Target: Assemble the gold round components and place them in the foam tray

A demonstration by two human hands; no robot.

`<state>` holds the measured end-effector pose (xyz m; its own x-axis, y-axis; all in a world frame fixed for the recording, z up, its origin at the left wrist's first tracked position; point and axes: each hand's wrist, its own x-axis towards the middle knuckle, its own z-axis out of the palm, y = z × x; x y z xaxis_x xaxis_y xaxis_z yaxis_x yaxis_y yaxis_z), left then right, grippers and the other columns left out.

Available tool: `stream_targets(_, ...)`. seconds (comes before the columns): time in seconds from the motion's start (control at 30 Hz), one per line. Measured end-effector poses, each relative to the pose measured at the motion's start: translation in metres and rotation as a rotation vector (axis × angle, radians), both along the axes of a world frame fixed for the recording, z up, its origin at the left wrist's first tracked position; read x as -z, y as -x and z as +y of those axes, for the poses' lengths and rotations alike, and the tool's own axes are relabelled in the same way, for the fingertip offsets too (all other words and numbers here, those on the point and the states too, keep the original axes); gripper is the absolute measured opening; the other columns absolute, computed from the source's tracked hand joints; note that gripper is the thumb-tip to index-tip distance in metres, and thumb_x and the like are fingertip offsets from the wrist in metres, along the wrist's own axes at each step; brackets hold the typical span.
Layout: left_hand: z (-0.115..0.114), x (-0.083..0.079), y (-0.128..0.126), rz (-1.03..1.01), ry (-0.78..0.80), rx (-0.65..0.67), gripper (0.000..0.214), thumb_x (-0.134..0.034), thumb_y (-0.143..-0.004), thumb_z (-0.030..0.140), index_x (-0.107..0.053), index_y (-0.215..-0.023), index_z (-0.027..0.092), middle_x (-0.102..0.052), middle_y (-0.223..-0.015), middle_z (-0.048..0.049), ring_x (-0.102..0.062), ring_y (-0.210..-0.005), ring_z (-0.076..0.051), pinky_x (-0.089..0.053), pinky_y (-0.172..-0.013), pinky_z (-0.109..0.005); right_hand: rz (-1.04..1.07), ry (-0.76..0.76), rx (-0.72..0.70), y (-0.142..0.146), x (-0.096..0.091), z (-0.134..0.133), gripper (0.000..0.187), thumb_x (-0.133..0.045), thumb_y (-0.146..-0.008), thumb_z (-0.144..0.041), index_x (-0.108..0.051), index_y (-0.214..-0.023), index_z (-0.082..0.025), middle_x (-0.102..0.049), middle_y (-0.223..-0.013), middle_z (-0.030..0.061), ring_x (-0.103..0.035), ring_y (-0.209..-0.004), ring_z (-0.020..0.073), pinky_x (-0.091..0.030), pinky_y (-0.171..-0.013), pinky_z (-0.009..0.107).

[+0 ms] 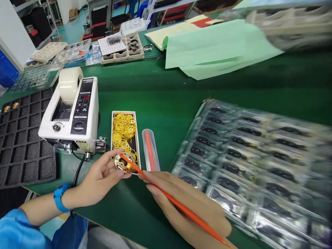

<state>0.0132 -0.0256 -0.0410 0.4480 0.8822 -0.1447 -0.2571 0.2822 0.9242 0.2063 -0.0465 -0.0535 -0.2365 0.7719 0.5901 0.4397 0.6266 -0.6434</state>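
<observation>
- Right hand (186,200), nearest the camera: thumb and fingers pinch a slender orange tool (192,215), pencil-fashion, apparently to steer its tip finely.
- Green bench (166,100): supports the trays, dispenser, box and case.
- Clear bags (243,148): lie in rows at right, each row showing dark parts (229,184); the rows presumably ease counting.
- Foam tray (28,162): lies at far left; its cells presumably keep parts separate. Two hold gold pieces (16,105).
- Tape dispenser (62,128): stands beside the foam tray, panel (84,105) upward, evidently for access.
- Left hand (101,180): pinches a gold disc (120,164) near its rim, leaving the face exposed.
- Open box (137,138): holds yellow rings (123,129) within short reach.
- Clear case (156,160): lies beside the box, an orange strip (149,150) inside.
- Gold disc: over the box's near end, beneath the tool tip; contact cannot be confirmed.
</observation>
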Motion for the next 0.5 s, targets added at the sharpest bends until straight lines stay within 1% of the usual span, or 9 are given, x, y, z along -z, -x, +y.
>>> stream_targets(0.07,-0.001,0.002,-0.001,0.012,0.016,-0.002,0.049,-0.062,-0.089,0.036,-0.049,-0.135,0.025,-0.064,-0.129,-0.0108,-0.061,-0.119,-0.025,-0.051,-0.102,-0.042,-0.039,-0.040,-0.019,0.004,0.004,-0.001,0.055,-0.055,-0.089,-0.003,-0.052,-0.136,-0.029,-0.073,-0.092,0.0042,-0.072,-0.077,0.0213,-0.062,-0.068,0.033)
stream_targets(0.13,-0.001,0.004,-0.002,0.013,0.031,-0.008,0.049,-0.062,-0.089,0.037,-0.049,-0.135,0.025,-0.066,-0.125,-0.0104,-0.063,-0.116,-0.025,-0.051,-0.102,-0.044,-0.117,-0.145,-0.050,0.005,0.009,-0.001,0.056,-0.055,-0.087,0.000,-0.049,-0.138,-0.022,-0.074,-0.092,0.0075,-0.072,-0.081,0.0214,-0.063,-0.071,0.033)
stream_targets(0.23,0.000,0.006,-0.001,0.017,0.047,-0.041,0.048,-0.062,-0.088,0.037,-0.052,-0.133,0.024,-0.066,-0.125,-0.0103,-0.063,-0.116,-0.026,-0.052,-0.101,-0.043,-0.268,-0.332,-0.108,0.005,0.018,0.000,0.046,-0.052,-0.088,0.001,-0.053,-0.133,-0.011,-0.074,-0.101,0.0136,-0.070,-0.098,0.0250,-0.062,-0.081,0.037)
stream_targets(0.3,0.001,0.005,-0.001,0.033,0.081,-0.060,0.045,-0.064,-0.086,0.033,-0.056,-0.130,0.023,-0.067,-0.123,-0.0098,-0.063,-0.115,-0.026,-0.053,-0.100,-0.041,-0.354,-0.409,-0.136,0.004,0.021,0.002,0.037,-0.050,-0.089,-0.001,-0.058,-0.125,-0.007,-0.072,-0.108,0.0162,-0.067,-0.106,0.0283,-0.061,-0.086,0.040)
stream_targets(0.37,0.004,0.002,0.000,0.034,0.157,-0.080,0.042,-0.065,-0.084,0.027,-0.060,-0.125,0.022,-0.070,-0.116,-0.0087,-0.066,-0.112,-0.026,-0.054,-0.097,-0.040,-0.381,-0.432,-0.149,0.003,0.020,0.004,0.031,-0.049,-0.090,-0.003,-0.062,-0.118,-0.007,-0.072,-0.107,0.0159,-0.067,-0.105,0.0283,-0.061,-0.085,0.040)
stream_targets(0.4,0.005,0.000,0.000,0.023,0.207,-0.092,0.040,-0.066,-0.082,0.024,-0.062,-0.122,0.021,-0.072,-0.112,-0.0081,-0.067,-0.109,-0.025,-0.055,-0.095,-0.039,-0.351,-0.429,-0.146,0.002,0.017,0.005,0.028,-0.049,-0.091,-0.003,-0.063,-0.115,-0.009,-0.073,-0.103,0.0146,-0.068,-0.101,0.0265,-0.061,-0.082,0.038)
stream_targets(0.43,0.007,-0.002,0.000,0.006,0.256,-0.105,0.039,-0.066,-0.079,0.021,-0.064,-0.118,0.020,-0.073,-0.109,-0.0077,-0.069,-0.105,-0.025,-0.056,-0.093,-0.038,-0.299,-0.407,-0.139,0.001,0.013,0.005,0.027,-0.049,-0.091,-0.004,-0.064,-0.113,-0.011,-0.073,-0.098,0.0127,-0.069,-0.095,0.0240,-0.062,-0.078,0.035)
stream_targets(0.5,0.009,-0.007,-0.001,-0.013,0.324,-0.124,0.035,-0.068,-0.076,0.019,-0.066,-0.111,0.017,-0.074,-0.100,-0.0071,-0.072,-0.095,-0.024,-0.058,-0.086,-0.036,-0.143,-0.307,-0.090,-0.002,0.006,0.005,0.027,-0.048,-0.092,-0.006,-0.064,-0.112,-0.016,-0.071,-0.090,0.0094,-0.069,-0.083,0.0198,-0.061,-0.068,0.030)
